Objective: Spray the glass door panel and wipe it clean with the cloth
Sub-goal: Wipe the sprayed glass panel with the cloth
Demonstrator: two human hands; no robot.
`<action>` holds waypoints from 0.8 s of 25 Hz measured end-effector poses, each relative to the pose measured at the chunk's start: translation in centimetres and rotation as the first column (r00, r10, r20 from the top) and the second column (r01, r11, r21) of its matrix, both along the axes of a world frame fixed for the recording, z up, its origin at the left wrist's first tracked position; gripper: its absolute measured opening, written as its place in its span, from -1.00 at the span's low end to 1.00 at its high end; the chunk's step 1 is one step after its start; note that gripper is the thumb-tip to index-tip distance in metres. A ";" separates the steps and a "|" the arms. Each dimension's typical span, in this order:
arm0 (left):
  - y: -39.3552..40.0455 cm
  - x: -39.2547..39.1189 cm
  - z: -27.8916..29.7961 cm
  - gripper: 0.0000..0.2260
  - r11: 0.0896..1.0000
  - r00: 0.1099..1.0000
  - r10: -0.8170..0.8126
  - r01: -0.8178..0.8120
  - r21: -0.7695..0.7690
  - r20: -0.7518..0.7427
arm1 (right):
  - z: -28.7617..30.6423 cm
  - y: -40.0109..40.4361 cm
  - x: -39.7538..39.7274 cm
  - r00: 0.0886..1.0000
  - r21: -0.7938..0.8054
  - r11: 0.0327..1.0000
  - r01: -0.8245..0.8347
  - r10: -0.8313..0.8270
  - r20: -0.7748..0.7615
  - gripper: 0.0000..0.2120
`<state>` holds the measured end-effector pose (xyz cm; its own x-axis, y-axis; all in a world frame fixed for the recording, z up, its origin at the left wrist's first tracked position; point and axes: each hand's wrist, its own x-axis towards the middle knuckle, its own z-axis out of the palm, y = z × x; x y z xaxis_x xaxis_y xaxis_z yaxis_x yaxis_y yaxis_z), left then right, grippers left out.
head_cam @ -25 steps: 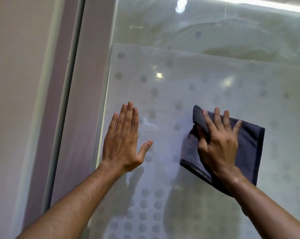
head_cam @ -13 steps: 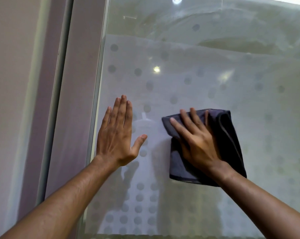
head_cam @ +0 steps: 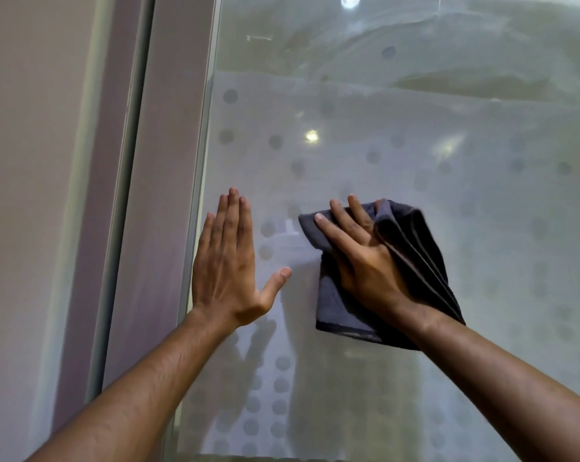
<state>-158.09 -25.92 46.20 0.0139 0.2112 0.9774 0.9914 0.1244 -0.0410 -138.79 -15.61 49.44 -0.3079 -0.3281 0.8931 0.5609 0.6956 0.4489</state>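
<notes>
The glass door panel [head_cam: 415, 155] fills the view, with a frosted band dotted with grey circles and clear glass above it. A dark grey cloth [head_cam: 412, 261] is pressed flat against the frosted part near the middle. My right hand [head_cam: 358, 258] lies on the cloth with fingers spread, pointing up and left, holding it to the glass. My left hand [head_cam: 228, 261] rests flat on the glass beside the panel's left edge, fingers together, thumb out, holding nothing. No spray bottle is in view.
The panel's left edge [head_cam: 201, 195] meets a pale door frame [head_cam: 125, 195], with a plain wall [head_cam: 31, 161] further left. Ceiling lights reflect in the glass at the top and centre.
My right hand has swept the cloth leftward across the glass, toward my left hand, and the cloth has bunched and folded at its right side. My left hand stays planted.
</notes>
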 end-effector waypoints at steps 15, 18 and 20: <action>1.4 2.7 0.1 -0.06 0.998 0.997 0.001 -0.005 -0.060 -0.076 | -2.8 1.0 6.9 0.938 -0.280 0.937 0.208 -0.272 -0.214 -0.43; 1.8 3.5 0.1 -0.05 0.998 0.996 0.001 -0.006 -0.057 -0.087 | -3.2 3.4 12.2 0.873 -0.384 0.895 0.226 -0.361 -0.328 -0.41; 1.8 3.5 0.0 -0.05 0.998 0.996 0.005 -0.010 -0.057 -0.086 | -2.9 5.0 15.9 0.814 -0.474 0.861 0.183 -0.403 -0.417 -0.39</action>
